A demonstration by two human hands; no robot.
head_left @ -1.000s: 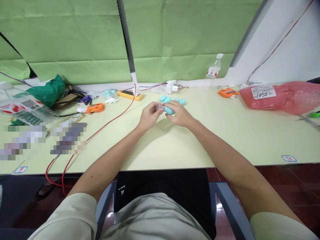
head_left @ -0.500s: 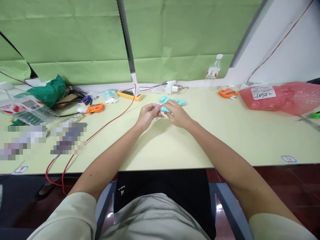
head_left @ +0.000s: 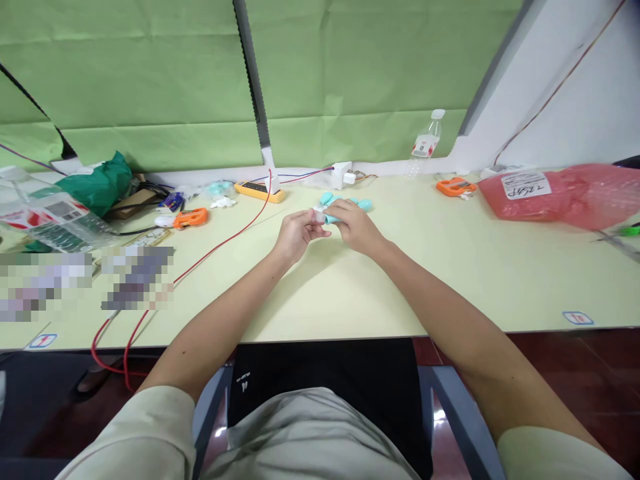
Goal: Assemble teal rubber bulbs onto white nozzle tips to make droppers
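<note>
My right hand is closed around a turquoise rounded piece, mostly covered by its fingers. My left hand pinches a small whitish, translucent piece right at the left end of the turquoise one. Whether the two pieces touch I cannot tell. Just behind my right hand, several turquoise egg-shaped pieces lie on the pale yellow table.
A yellow multimeter-like device and a white plug block are at the back. Orange tools lie left and right. A red cable crosses the left side. Bottles and a pink bag stand farther out.
My left hand has drawn slightly back from the turquoise piece, and the whitish piece in its fingertips shows more. My right hand has hardly moved.
</note>
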